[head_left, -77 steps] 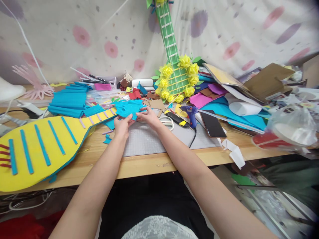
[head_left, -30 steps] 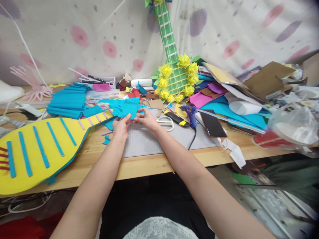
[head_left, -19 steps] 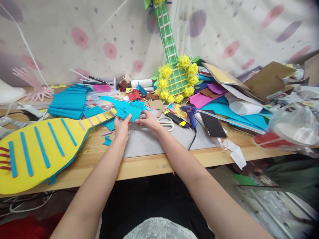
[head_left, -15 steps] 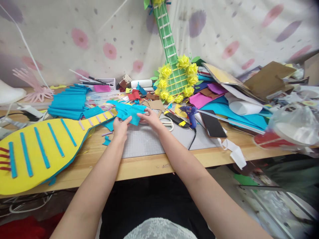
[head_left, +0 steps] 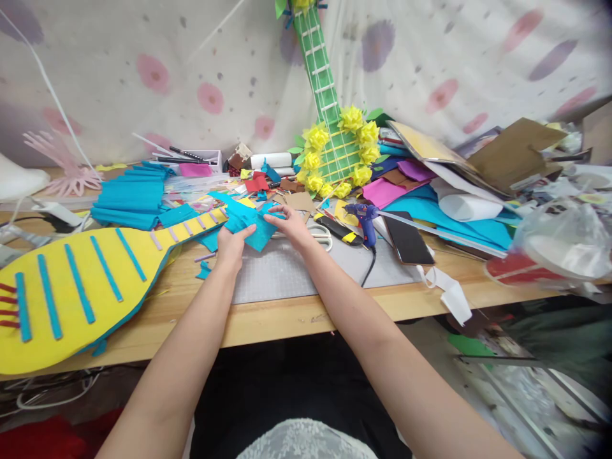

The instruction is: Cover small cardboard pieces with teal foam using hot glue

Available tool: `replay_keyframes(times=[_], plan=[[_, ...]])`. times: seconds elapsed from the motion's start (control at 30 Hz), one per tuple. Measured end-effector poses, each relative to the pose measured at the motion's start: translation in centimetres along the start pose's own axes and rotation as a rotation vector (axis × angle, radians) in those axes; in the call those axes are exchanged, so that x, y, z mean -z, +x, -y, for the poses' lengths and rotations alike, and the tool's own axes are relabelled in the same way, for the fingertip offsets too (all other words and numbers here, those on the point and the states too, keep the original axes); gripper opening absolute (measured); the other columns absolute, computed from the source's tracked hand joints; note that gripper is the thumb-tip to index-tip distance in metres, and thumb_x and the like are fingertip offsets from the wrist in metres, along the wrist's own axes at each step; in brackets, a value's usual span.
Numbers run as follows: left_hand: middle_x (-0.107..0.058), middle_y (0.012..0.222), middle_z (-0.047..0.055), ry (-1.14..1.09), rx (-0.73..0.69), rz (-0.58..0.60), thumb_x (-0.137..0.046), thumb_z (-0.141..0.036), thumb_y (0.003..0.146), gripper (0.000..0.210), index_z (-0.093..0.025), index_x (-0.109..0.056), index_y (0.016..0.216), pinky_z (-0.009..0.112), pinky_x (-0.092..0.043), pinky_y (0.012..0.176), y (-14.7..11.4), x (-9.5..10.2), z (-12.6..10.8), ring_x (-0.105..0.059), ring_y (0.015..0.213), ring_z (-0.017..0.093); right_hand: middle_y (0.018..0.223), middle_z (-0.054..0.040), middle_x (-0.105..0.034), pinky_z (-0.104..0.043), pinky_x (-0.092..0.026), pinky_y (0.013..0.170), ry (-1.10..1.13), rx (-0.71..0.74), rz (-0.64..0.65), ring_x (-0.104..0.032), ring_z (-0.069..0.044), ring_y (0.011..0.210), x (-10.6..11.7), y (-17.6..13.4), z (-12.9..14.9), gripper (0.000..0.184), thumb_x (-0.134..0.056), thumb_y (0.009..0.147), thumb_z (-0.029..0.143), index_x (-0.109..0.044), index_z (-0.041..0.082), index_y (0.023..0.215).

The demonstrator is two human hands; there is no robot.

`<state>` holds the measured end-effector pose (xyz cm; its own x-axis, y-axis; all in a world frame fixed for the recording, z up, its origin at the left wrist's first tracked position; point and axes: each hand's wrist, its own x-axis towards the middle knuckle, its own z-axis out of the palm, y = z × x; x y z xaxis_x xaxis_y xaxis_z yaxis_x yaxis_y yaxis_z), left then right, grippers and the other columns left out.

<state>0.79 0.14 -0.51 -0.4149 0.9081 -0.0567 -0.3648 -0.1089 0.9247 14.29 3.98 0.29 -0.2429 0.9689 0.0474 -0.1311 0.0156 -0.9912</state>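
Note:
Between my hands is a piece of blue crepe paper, creased and uneven at its edges. My left hand pinches its lower left side, thumb on top. At its right edge my right hand grips it between thumb and fingers. Under the paper lies the neck of a yellow lute-shaped craft piece with blue and lilac strips; its tip is partly hidden by the paper. White-handled scissors rest just right of my right hand on a grey cutting mat.
A blue glue gun, a yellow-black cutter and a phone lie to the right. A green paper instrument with yellow flowers leans at the back. Folded blue paper lies left; a bagged tub stands far right.
The blue paper has turned and spread between my hands, its lower corner now hanging further down. Both hands stay in nearly the same place.

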Motion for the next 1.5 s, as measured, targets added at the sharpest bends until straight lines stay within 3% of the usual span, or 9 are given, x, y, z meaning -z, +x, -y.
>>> replay_keyframes(times=[0.23,0.47,0.6,0.73,0.9,1.03,1.17,1.37,1.5], plan=[[-0.071,0.087,0.006,-0.014,-0.007,-0.022,-0.081,-0.015,0.048,0.039,-0.016,-0.068,0.084,0.032,-0.054,0.077,0.0,-0.1,0.2,-0.067,0.078,0.018,0.062,0.0061,-0.052,-0.023,-0.043,0.059,-0.086,0.017,-0.125,-0.05,-0.009,0.059,-0.8,0.8,-0.6,0.03,-0.072,0.057,0.032,-0.052,0.019,0.075],[-0.071,0.089,0.005,-0.03,0.014,-0.099,-0.079,-0.009,0.049,0.037,-0.017,-0.068,0.084,0.033,-0.055,0.076,0.5,0.1,0.2,-0.067,0.081,0.018,0.061,0.0034,-0.057,-0.025,-0.048,0.06,-0.098,-0.074,-0.08,-0.055,-0.009,0.057,0.4,0.9,0.8,0.012,-0.063,0.072,0.025,-0.055,0.018,0.077],[-0.071,0.088,0.004,-0.091,0.032,-0.15,-0.076,-0.006,0.05,0.032,-0.016,-0.066,0.079,0.032,-0.055,0.078,0.5,0.1,-0.3,-0.067,0.081,0.017,0.062,-0.0009,-0.061,-0.025,-0.044,0.058,-0.57,-0.098,-0.117,-0.053,-0.01,0.054,3.7,0.2,2.7,0.011,-0.056,0.08,0.025,-0.055,0.017,0.072],[-0.07,0.085,0.004,-0.105,0.066,-0.18,-0.074,-0.005,0.054,0.029,-0.016,-0.065,0.079,0.033,-0.055,0.077,0.2,-0.2,-0.7,-0.067,0.076,0.016,0.076,-0.0071,-0.067,-0.027,-0.039,0.066,-1.177,-0.064,-0.189,-0.06,-0.017,0.075,6.8,-1.4,4.8,0.017,-0.049,0.086,0.028,-0.059,0.016,0.081],[-0.069,0.087,0.003,-0.122,0.1,-0.206,-0.073,-0.006,0.057,0.03,-0.018,-0.064,0.083,0.031,-0.055,0.074,-0.1,-0.4,-0.9,-0.067,0.075,0.015,0.085,-0.0112,-0.066,-0.027,-0.037,0.068,-1.503,-0.065,-0.028,-0.059,-0.021,0.083,8.5,-2.8,5.4,0.03,-0.044,0.089,0.04,-0.061,0.016,0.082],[-0.07,0.084,0.002,-0.173,0.132,-0.201,-0.071,-0.005,0.06,0.029,-0.019,-0.064,0.084,0.025,-0.054,0.07,-0.1,-0.4,-1.2,-0.066,0.075,0.014,0.103,-0.0136,-0.062,-0.028,-0.038,0.079,-1.592,0.16,0.241,-0.055,-0.022,0.098,9.0,-3.4,4.6,0.02,-0.055,0.082,0.026,-0.059,0.013,0.096],[-0.07,0.078,0.002,-0.263,0.23,-0.154,-0.063,-0.004,0.067,0.016,-0.016,-0.064,0.076,0.022,-0.054,0.065,0.0,-0.3,-1.5,-0.066,0.071,0.012,0.107,-0.0159,-0.061,-0.029,-0.039,0.083,-1.666,0.15,0.39,-0.055,-0.024,0.1,8.6,-3.9,4.0,0.031,-0.056,0.073,0.015,-0.058,0.01,0.103],[-0.069,0.073,0.002,-0.376,0.372,-0.058,-0.054,0.0,0.073,0.019,-0.015,-0.064,0.079,0.021,-0.054,0.066,0.2,0.0,-1.9,-0.065,0.066,0.011,0.098,-0.0171,-0.062,-0.032,-0.041,0.076,-1.7,0.109,0.337,-0.057,-0.027,0.093,8.4,-3.9,4.4,0.021,-0.057,0.068,0.018,-0.062,0.012,0.088],[-0.068,0.07,0.001,-0.422,0.346,-0.11,-0.054,0.003,0.076,0.018,-0.014,-0.061,0.077,0.018,-0.054,0.066,0.3,-0.1,-1.9,-0.064,0.063,0.008,0.087,-0.0083,-0.064,-0.029,-0.042,0.068,-1.287,0.024,0.171,-0.059,-0.02,0.081,8.9,-3.5,4.6,0.02,-0.059,0.068,0.022,-0.057,0.015,0.086]])
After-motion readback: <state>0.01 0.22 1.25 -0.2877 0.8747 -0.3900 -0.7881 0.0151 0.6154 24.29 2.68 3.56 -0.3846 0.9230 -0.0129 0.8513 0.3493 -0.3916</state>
